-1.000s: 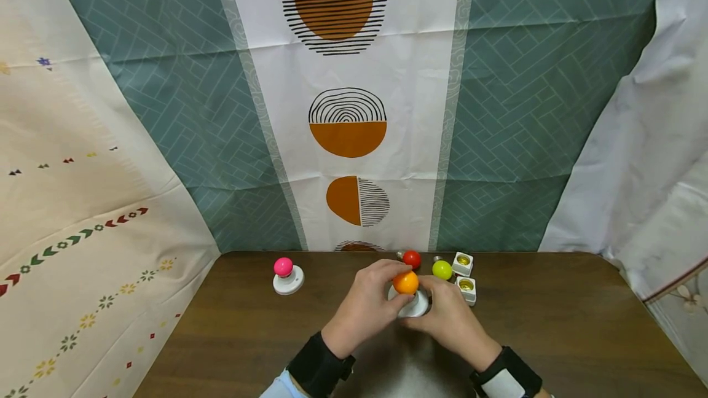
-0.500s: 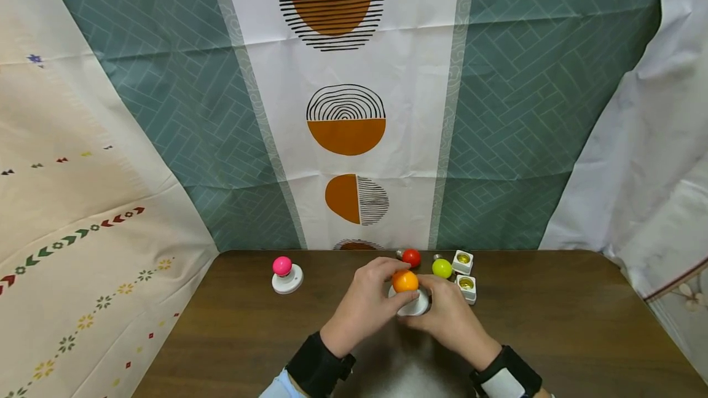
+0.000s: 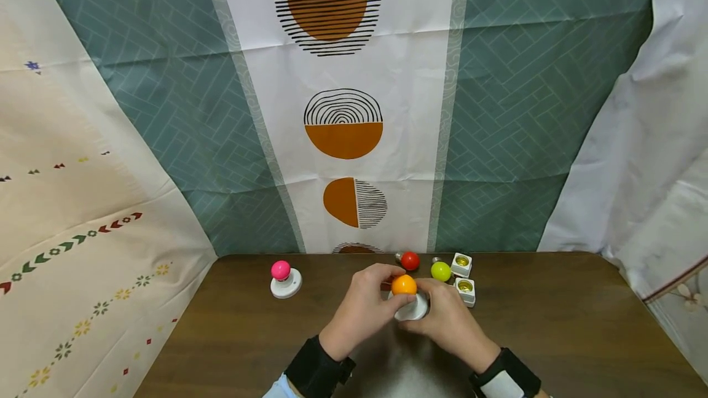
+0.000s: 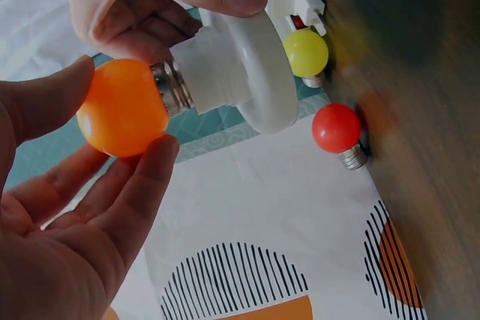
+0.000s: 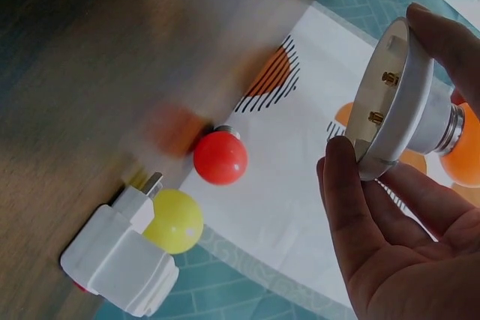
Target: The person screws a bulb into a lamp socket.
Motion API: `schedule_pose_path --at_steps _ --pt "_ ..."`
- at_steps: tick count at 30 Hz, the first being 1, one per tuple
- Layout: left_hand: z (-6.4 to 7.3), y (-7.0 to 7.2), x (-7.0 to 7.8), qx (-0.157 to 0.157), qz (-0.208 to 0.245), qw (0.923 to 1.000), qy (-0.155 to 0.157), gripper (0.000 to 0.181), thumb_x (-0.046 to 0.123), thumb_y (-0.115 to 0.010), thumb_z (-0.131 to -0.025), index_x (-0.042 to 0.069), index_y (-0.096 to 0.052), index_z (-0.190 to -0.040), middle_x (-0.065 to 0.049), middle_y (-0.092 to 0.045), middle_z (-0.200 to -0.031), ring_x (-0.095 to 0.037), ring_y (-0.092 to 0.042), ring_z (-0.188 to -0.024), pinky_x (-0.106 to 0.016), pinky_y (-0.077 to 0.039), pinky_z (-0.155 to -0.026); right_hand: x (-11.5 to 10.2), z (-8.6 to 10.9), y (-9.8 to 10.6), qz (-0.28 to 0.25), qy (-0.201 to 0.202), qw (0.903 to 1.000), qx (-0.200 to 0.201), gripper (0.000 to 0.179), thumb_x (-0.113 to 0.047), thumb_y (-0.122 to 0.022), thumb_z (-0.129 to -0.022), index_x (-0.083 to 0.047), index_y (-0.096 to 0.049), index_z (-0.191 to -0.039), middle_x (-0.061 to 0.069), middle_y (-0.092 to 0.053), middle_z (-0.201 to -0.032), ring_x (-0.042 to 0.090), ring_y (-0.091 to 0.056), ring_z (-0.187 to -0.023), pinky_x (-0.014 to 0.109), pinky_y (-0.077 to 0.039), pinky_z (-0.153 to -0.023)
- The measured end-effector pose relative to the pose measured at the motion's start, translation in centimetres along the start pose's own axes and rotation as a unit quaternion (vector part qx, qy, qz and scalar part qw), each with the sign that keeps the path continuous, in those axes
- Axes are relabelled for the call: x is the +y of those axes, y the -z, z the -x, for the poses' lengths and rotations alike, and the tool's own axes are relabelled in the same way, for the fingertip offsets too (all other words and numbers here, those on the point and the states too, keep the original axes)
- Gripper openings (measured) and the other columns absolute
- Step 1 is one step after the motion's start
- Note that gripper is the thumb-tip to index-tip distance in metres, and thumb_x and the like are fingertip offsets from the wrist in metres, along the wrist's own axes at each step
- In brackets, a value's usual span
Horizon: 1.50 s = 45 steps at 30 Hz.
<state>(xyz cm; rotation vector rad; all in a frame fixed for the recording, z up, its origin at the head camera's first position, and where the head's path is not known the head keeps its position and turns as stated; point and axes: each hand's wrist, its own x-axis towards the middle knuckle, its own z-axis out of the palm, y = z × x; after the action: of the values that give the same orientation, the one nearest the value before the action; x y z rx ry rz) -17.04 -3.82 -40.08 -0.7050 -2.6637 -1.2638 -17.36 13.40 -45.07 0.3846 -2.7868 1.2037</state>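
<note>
An orange light bulb (image 4: 124,108) has its metal screw base partly inside the neck of a white round lamp holder (image 4: 259,73); some thread still shows. My left hand (image 3: 365,303) pinches the bulb's globe between thumb and fingers. The lamp holder's wide flange is gripped by my right hand (image 3: 450,318), thumb and fingers at its rim. Brass terminals (image 5: 382,97) show in the open back of the holder in the right wrist view. Both hands hold the pair up above the table.
Behind the hands lie a red bulb (image 3: 410,260) and a yellow-green bulb (image 3: 440,271). Two white socket adapters (image 3: 465,290) stand beside them. Far left, a pink bulb (image 3: 281,270) sits in another white holder (image 3: 286,287). A patterned cloth (image 3: 498,140) hangs along the table's back edge.
Both hands keep hold of the bulb and the holder in nearly the same place. The left fingers shift slightly on the bulb; the head view tilts a little.
</note>
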Motion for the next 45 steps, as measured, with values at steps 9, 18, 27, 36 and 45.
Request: schedule_pose_path --at_steps 9,18,27,36,45 --pt "0.1 0.5 0.0 -0.054 0.006 0.9985 0.001 0.042 0.018 -0.073 -0.081 0.015 -0.059 -0.121 0.004 -0.062 -0.116 -0.007 -0.059 -0.098 -0.021 -0.051 -0.086 0.0 0.2 0.2 -0.005 -0.001 1.0000 0.007 0.064 -0.030 -0.091 -0.054 -0.020 -0.065 -0.111 -0.005 -0.065 -0.107 0.011 -0.061 -0.090 0.033 -0.056 -0.079" --pt "0.7 -0.5 0.2 0.020 0.008 0.9994 0.027 0.046 0.032 -0.080 -0.072 0.015 -0.063 -0.111 0.000 -0.063 -0.109 -0.009 -0.061 -0.092 -0.019 -0.053 -0.077 0.3 0.3 0.0 0.000 0.021 0.9995 0.025 0.062 -0.029 -0.091 -0.054 -0.021 -0.066 -0.110 -0.009 -0.065 -0.104 0.007 -0.061 -0.091 0.030 -0.055 -0.080" --pt "0.4 -0.5 0.3 0.012 0.002 0.9999 0.007 0.034 0.027 -0.074 -0.079 0.014 -0.065 -0.110 0.004 -0.063 -0.103 -0.005 -0.059 -0.088 -0.022 -0.054 -0.079 0.0 0.3 0.0 0.003 -0.001 1.0000 0.009 0.064 -0.030 -0.090 -0.054 -0.020 -0.065 -0.112 -0.006 -0.065 -0.107 0.009 -0.060 -0.089 0.032 -0.055 -0.079" --pt "0.4 -0.4 0.3 0.001 -0.018 0.9996 0.023 0.038 0.028 -0.069 -0.084 0.010 -0.062 -0.117 0.000 -0.063 -0.108 -0.007 -0.060 -0.090 -0.024 -0.055 -0.079 0.0 0.3 0.0 0.006 -0.003 0.9999 0.011 0.064 -0.032 -0.090 -0.054 -0.019 -0.065 -0.111 -0.006 -0.065 -0.108 0.008 -0.060 -0.089 0.031 -0.055 -0.079" --pt "0.5 -0.9 0.4 0.047 -0.034 0.9982 0.016 0.035 0.031 -0.073 -0.080 0.011 -0.066 -0.108 0.002 -0.065 -0.100 -0.008 -0.061 -0.083 -0.020 -0.054 -0.073 -0.1 0.3 -0.1 0.004 -0.017 0.9996 0.022 0.064 -0.032 -0.091 -0.053 -0.020 -0.066 -0.111 -0.006 -0.065 -0.108 0.008 -0.061 -0.089 0.031 -0.055 -0.079"
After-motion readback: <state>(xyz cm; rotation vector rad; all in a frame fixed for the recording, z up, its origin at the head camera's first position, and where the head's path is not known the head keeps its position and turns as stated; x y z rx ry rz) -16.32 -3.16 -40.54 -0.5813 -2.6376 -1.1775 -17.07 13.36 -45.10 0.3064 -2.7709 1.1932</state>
